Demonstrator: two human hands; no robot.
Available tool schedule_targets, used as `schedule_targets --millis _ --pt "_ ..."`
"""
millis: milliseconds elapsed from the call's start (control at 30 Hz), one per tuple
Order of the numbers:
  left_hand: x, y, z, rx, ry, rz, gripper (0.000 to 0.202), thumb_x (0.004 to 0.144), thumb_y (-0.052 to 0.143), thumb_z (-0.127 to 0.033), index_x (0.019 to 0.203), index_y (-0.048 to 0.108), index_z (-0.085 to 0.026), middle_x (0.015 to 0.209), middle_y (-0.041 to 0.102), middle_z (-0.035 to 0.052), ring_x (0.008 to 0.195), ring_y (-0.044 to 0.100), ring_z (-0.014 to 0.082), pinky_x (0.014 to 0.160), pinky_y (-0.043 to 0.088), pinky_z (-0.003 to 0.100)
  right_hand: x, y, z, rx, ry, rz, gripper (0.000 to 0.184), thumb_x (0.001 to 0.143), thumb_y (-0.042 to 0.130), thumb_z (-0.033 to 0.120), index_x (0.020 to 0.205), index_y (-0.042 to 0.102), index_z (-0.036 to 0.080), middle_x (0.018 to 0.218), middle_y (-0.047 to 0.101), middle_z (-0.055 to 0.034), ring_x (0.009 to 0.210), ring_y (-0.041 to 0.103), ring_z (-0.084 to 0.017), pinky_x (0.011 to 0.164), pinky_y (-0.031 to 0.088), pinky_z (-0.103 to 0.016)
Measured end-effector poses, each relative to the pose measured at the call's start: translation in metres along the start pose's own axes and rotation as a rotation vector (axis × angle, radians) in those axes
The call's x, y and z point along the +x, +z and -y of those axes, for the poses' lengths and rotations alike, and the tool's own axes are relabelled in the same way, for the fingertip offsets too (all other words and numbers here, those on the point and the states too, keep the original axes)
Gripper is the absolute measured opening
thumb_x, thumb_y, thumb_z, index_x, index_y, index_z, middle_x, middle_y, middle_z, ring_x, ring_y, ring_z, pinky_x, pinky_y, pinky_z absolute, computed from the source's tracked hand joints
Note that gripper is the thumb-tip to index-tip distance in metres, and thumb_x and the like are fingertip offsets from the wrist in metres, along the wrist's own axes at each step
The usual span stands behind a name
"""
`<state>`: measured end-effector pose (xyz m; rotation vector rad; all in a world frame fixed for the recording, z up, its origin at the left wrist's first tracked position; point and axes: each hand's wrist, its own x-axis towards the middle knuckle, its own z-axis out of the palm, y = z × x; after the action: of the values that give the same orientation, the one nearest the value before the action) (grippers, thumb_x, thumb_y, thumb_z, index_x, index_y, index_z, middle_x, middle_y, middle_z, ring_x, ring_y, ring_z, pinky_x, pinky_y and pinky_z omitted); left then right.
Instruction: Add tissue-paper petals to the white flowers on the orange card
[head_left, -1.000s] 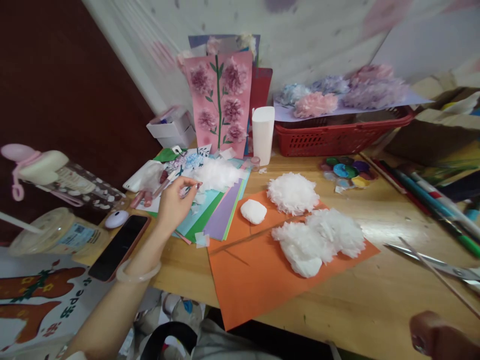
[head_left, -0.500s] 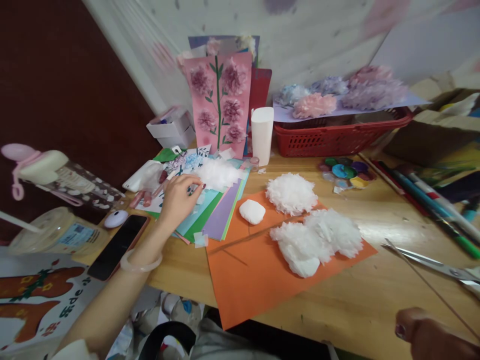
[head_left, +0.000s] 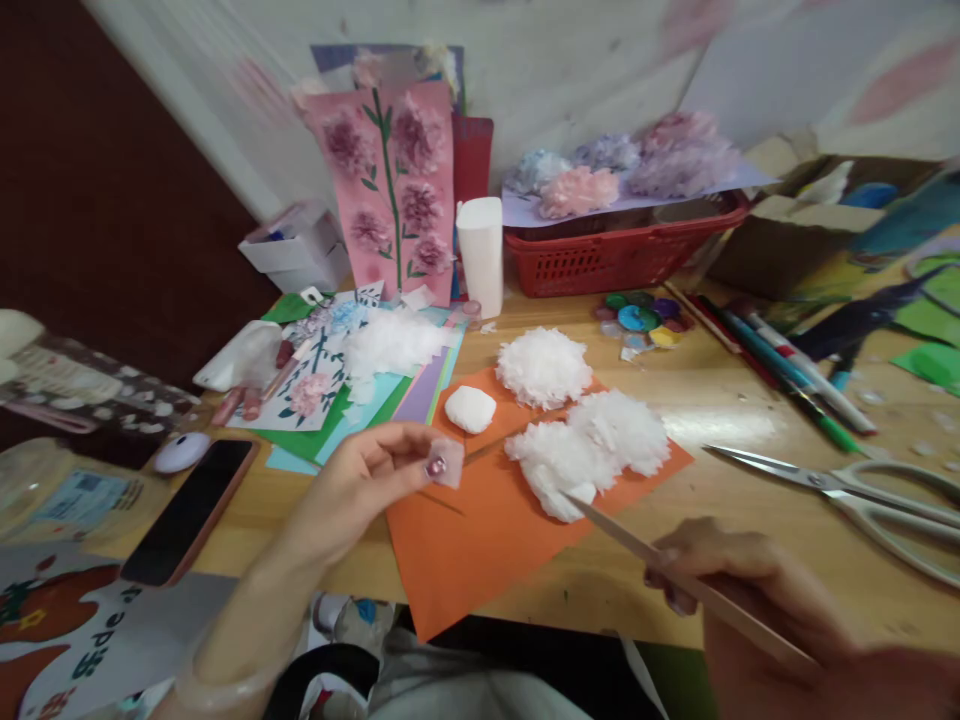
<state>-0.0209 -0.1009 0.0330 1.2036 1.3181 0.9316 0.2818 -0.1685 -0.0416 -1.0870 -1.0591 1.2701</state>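
Observation:
My left hand [head_left: 367,475] pinches a small square of pale tissue paper [head_left: 451,465] between thumb and fingers, above the left part of the orange paper sheet [head_left: 450,560]. In my right hand [head_left: 742,580] is a thin wooden stick [head_left: 611,528], its narrow end pointing at the white tissue puffs. Two joined white puffs [head_left: 562,460] lie on the orange sheet, with a round white puff [head_left: 544,368] behind them. A smooth white pad [head_left: 470,409] rests to their left. A brown line, perhaps a drawn branch, crosses the sheet.
Scissors [head_left: 817,482] lie right of the sheet, near pens [head_left: 795,370] and paint pots [head_left: 637,318]. A red basket [head_left: 622,258] and white container [head_left: 480,258] stand behind. At left are loose white tissue [head_left: 394,345], coloured papers, a phone [head_left: 191,510] and a drink cup [head_left: 82,500].
My left hand has moved from the loose tissue pile toward me and over the orange sheet, now with a tissue square. My right hand has brought the stick inward. The view has shifted right.

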Motion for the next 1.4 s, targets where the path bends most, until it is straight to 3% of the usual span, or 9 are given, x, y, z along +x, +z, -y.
schedule_targets --millis 33,100,200,300,467,667,933,1167,1400 --pt "-0.003 0.011 0.001 -0.023 -0.008 0.071 0.013 0.077 0.079 -0.03 0.087 0.076 -0.022 0.087 0.08 0.0036 0.08 0.075 0.0185 0.08 0.062 0.031 0.001 0.006 0.004 -0.016 -0.004 0.034 0.078 0.079 0.033 0.093 0.078 0.078 0.03 0.071 0.065 -0.009 0.066 0.06 -0.027 0.057 0.049 -0.04" --pt "-0.009 0.032 0.004 -0.042 -0.015 0.173 0.008 0.081 0.076 -0.028 0.086 0.076 -0.023 0.084 0.08 0.0028 0.079 0.075 0.0183 0.08 0.062 0.031 0.001 0.016 0.009 -0.028 -0.038 -0.021 0.082 0.087 0.023 0.088 0.075 0.078 0.029 0.067 0.063 -0.0079 0.061 0.057 -0.024 0.053 0.046 -0.037" --pt "-0.011 0.055 0.008 -0.038 -0.013 0.234 0.006 0.082 0.073 -0.025 0.087 0.076 -0.024 0.088 0.08 0.0026 0.083 0.075 0.019 0.083 0.062 0.031 -0.003 0.026 0.013 0.013 -0.03 -0.033 0.083 0.091 0.019 0.084 0.072 0.077 0.027 0.059 0.057 -0.006 0.059 0.057 -0.022 0.051 0.046 -0.035" --pt "-0.01 0.066 0.013 -0.042 -0.021 0.276 0.011 0.084 0.07 -0.023 0.091 0.077 -0.025 0.093 0.081 0.0023 0.086 0.076 0.0184 0.083 0.062 0.03 -0.004 0.028 0.015 0.031 -0.025 -0.045 0.084 0.091 0.021 0.084 0.068 0.075 0.025 0.053 0.054 -0.0048 0.055 0.056 -0.02 0.049 0.043 -0.033" --pt "-0.006 0.067 0.018 -0.077 -0.037 0.27 0.011 0.083 0.07 -0.024 0.091 0.078 -0.025 0.089 0.081 0.0014 0.086 0.076 0.0182 0.083 0.062 0.029 0.0 0.024 0.019 0.071 -0.053 -0.17 0.08 0.096 0.024 0.078 0.061 0.072 0.025 0.048 0.05 -0.0029 0.05 0.051 -0.017 0.048 0.04 -0.031" --pt "-0.008 0.071 0.023 -0.075 -0.065 0.259 0.013 0.085 0.069 -0.025 0.093 0.079 -0.028 0.099 0.082 0.0009 0.097 0.076 0.0197 0.09 0.061 0.031 0.006 0.028 0.013 0.07 -0.003 -0.048 0.081 0.094 0.023 0.081 0.064 0.072 0.025 0.049 0.05 -0.0026 0.051 0.053 -0.018 0.05 0.04 -0.032" --pt "-0.011 0.07 0.032 0.022 -0.062 0.276 0.014 0.089 0.067 -0.031 0.097 0.078 -0.028 0.102 0.079 0.0022 0.096 0.074 0.0207 0.087 0.06 0.03 0.011 0.031 0.014 0.12 -0.046 -0.082 0.075 0.095 0.029 0.079 0.063 0.072 0.026 0.049 0.05 -0.0019 0.051 0.051 -0.018 0.049 0.04 -0.031" --pt "-0.008 0.072 0.03 -0.118 -0.154 0.332 0.009 0.086 0.072 -0.031 0.092 0.075 -0.026 0.093 0.078 0.0004 0.088 0.073 0.0175 0.079 0.06 0.026 0.015 0.037 0.02 0.121 -0.066 -0.14 0.074 0.096 0.032 0.076 0.056 0.07 0.026 0.041 0.046 -0.0015 0.045 0.046 -0.017 0.046 0.036 -0.032" --pt "-0.009 0.068 0.03 -0.051 -0.068 0.296 0.008 0.086 0.071 -0.031 0.092 0.075 -0.028 0.087 0.076 -0.0011 0.081 0.072 0.0169 0.075 0.058 0.026 0.016 0.038 0.021 0.136 -0.074 -0.145 0.072 0.098 0.033 0.072 0.056 0.07 0.027 0.04 0.044 -0.0014 0.045 0.043 -0.017 0.048 0.035 -0.033"
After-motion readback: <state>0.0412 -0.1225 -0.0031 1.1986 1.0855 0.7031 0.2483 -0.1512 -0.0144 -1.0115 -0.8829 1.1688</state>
